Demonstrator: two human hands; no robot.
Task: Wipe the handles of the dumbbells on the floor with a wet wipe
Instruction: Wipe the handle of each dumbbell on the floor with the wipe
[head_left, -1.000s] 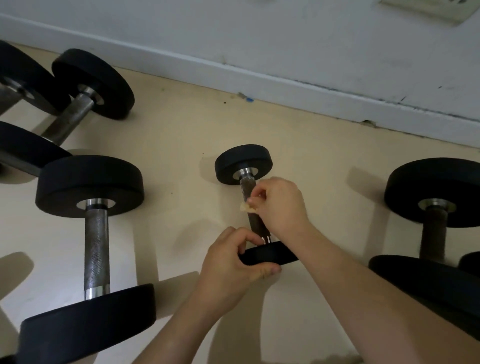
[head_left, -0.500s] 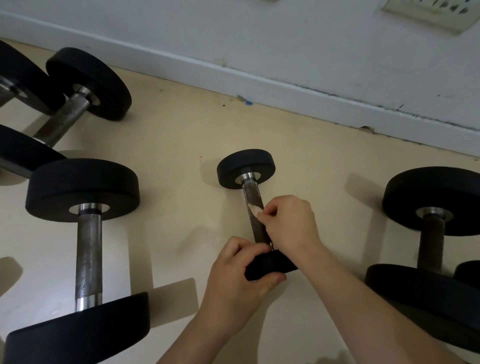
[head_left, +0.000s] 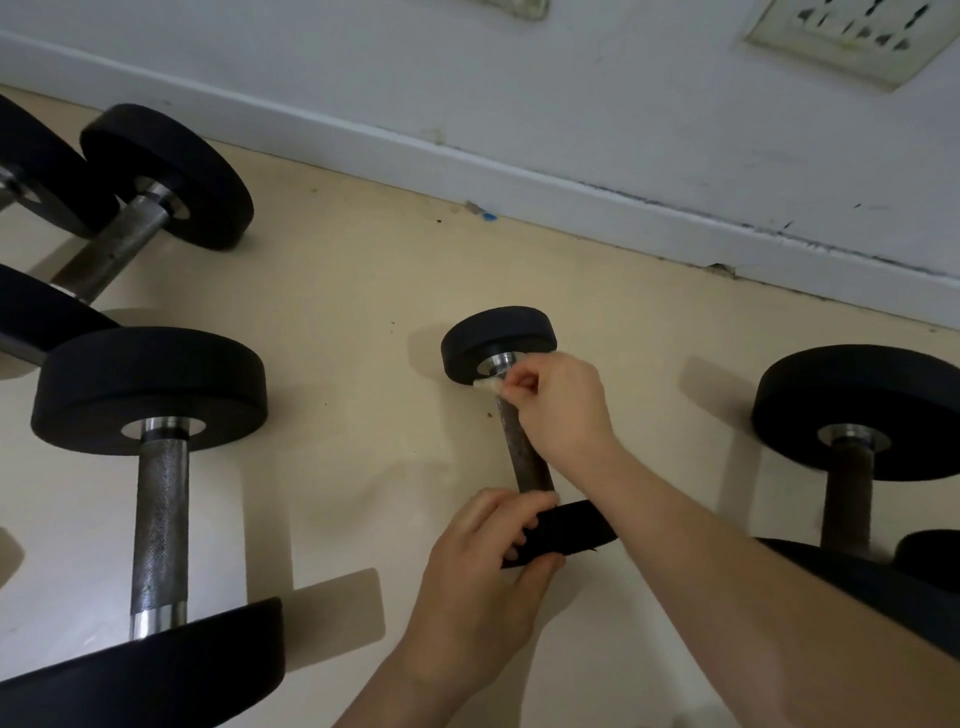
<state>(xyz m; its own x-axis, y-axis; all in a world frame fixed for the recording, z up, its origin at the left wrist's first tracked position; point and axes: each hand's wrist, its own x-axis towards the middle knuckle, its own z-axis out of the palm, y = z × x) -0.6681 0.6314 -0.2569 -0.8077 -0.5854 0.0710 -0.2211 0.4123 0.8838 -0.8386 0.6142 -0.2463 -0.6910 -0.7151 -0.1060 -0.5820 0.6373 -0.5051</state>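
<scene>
Pinching a small crumpled wad of wet wipe (head_left: 487, 384) between the thumb and the curled fingers, the right hand (head_left: 561, 415) is at the far end of the handle (head_left: 530, 467) of the small dumbbell (head_left: 519, 441). It is just beside the bright metal collar under the far head (head_left: 498, 332). The dumbbell lies on the beige floor (head_left: 363, 312), in the middle of the view. Its long axis runs from the person toward the wall (head_left: 571, 104), and the far end leans a little to the left. The left hand (head_left: 483, 587) grips the near head (head_left: 571, 525): its fingers are curled over the top edge and the thumb is pressed on the near side, so the dumbbell probably cannot roll. From the right fingers, all the bare length of the handle lies back toward the person, between the two hands. I think the next stroke must therefore be a pull along this axis, down to the near head. The right hand is the nearer one for this, and the left has only to hold. The handle looks dark, rough and somewhat brownish, maybe with rust, and I cannot tell if it is wet. The wipe is whitish and mostly hidden in the fingers. A large dumbbell (head_left: 158, 525) with a grey knurled handle lies well apart on the left, and another dumbbell (head_left: 849, 473) on the right. I judge that these are not yet being wiped.
</scene>
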